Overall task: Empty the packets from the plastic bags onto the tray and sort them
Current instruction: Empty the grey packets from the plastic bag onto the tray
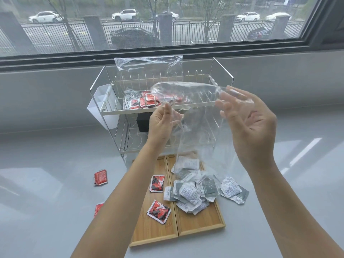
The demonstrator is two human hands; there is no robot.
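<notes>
We hold a clear plastic bag [195, 131] above the bamboo tray [201, 222]: our left hand [162, 123] pinches its edge, our right hand [249, 125] lies open, fingers spread against it. Grey-white packets [193, 190] heap on the tray's right half, 2 red packets [158, 211] on its left.

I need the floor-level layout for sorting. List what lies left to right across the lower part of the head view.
Red packet on the table → red packet on the tray's left half → grey-white packet pile → grey-white packets off the tray's right edge.
</notes>
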